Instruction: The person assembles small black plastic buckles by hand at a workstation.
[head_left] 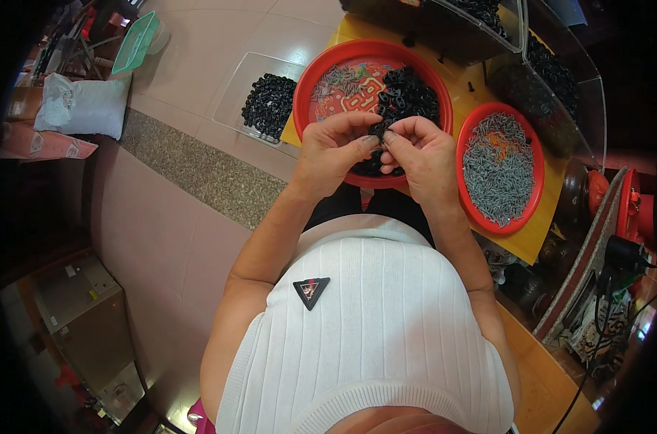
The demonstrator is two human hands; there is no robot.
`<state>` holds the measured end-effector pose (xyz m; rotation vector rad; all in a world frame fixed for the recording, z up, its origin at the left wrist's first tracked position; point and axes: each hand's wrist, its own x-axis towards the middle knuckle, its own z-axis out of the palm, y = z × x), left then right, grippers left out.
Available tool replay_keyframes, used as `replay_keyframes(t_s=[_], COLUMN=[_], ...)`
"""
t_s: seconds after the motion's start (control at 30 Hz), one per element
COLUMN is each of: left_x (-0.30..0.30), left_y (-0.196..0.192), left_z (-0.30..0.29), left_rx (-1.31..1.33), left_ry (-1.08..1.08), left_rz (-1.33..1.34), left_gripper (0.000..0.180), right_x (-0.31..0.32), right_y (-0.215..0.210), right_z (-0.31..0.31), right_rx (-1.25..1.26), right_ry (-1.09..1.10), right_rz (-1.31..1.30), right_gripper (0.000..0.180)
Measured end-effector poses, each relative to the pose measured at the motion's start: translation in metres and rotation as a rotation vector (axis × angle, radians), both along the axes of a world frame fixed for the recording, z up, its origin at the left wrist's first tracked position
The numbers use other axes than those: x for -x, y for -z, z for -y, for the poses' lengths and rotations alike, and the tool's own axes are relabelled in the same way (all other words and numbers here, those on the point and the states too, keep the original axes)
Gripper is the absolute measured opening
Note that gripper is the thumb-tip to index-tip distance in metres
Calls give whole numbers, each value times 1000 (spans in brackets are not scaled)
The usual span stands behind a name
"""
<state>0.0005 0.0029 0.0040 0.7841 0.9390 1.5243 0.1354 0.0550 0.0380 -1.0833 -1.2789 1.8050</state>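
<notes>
Tiled floor fills the left half, with a grey speckled strip running diagonally from 9 toward 6 o'clock. Yellow table sits at 1–3 o'clock, carrying the trays. Clear plastic bins at 1 o'clock along the table's far edge, loaded with small black parts. White sack at 10 o'clock on the floor, green basket just beyond it at 11. Metal box at 8 o'clock.

Large red round tray at 12 o'clock: pile of black plastic pieces on its right half, a few grey pins scattered on the left. Smaller red tray at 2 o'clock, just beside the large one, heaped with grey metal pins. Clear tray at 11 o'clock, off the table's left edge, holding more black pieces.

Left hand and right hand meet over the near rim of the large tray, at 12 o'clock from centre, fingertips touching. Both pinched shut on one small black piece held between thumbs and forefingers, just above the tray's pile. Other fingers curled in. Cannot tell whether a pin is also in the grip: too small, covered by fingers.
</notes>
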Motion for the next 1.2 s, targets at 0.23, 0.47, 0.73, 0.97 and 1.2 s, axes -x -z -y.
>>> replay_keyframes(t_s=[0.23, 0.47, 0.73, 0.97, 1.2], left_x=[0, 0, 1, 1, 4], left_y=[0, 1, 1, 3, 4], left_z=[0, -1, -2, -2, -2], left_rx=[7, -13, -18, -16, -32], left_ry=[13, 9, 7, 0, 5], left_rz=[-3, 24, 9, 24, 63], left_gripper=[25, 25, 25, 25, 25], right_x=[1, 2, 1, 1, -2], right_y=[0, 1, 0, -1, 5], right_z=[0, -1, -1, -2, -5], right_rx=[8, 3, -3, 16, 70], right_ry=[-5, 2, 0, -13, -59], right_rz=[-19, -37, -39, -35, -134], right_gripper=[8, 8, 8, 7, 9])
